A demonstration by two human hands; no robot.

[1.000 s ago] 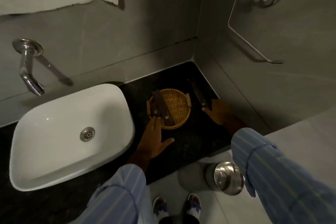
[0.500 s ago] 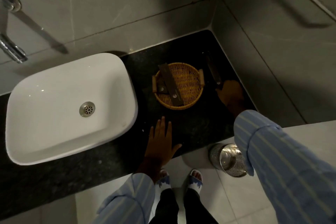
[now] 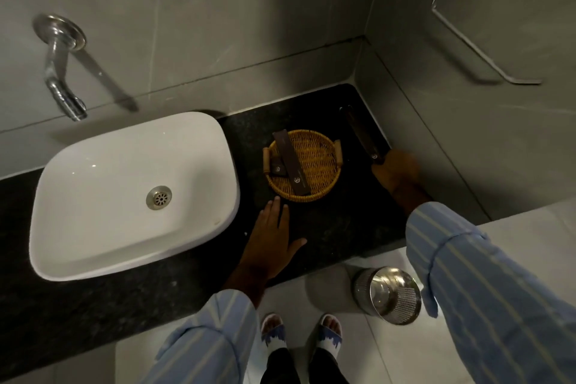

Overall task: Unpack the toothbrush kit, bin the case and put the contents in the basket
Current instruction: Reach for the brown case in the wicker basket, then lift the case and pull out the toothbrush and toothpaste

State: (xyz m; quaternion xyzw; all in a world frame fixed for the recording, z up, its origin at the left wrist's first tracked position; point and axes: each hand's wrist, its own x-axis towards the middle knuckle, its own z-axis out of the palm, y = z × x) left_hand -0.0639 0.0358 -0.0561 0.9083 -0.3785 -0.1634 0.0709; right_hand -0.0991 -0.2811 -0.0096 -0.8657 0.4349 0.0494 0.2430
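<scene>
A round wicker basket [image 3: 315,156] sits on the black counter [image 3: 339,227], right of the sink. A long dark box [image 3: 291,162] and a small dark box [image 3: 276,168] lie in its left half. To the right of the basket, a long dark toothbrush kit case [image 3: 361,134] lies on the counter along the wall. My right hand [image 3: 396,171] is closed over the case's near end. My left hand [image 3: 271,237] rests flat on the counter, fingers spread, fingertips just short of the basket's front rim.
A white basin [image 3: 124,196] with a wall tap [image 3: 62,72] fills the left of the counter. A steel bin [image 3: 389,294] stands on the floor below the counter's front edge, by my feet. A towel ring [image 3: 486,50] hangs on the right wall.
My left hand came off the basket's rim and now lies flat on the counter in front of it. My right hand has stayed on the case's near end. The view shifted.
</scene>
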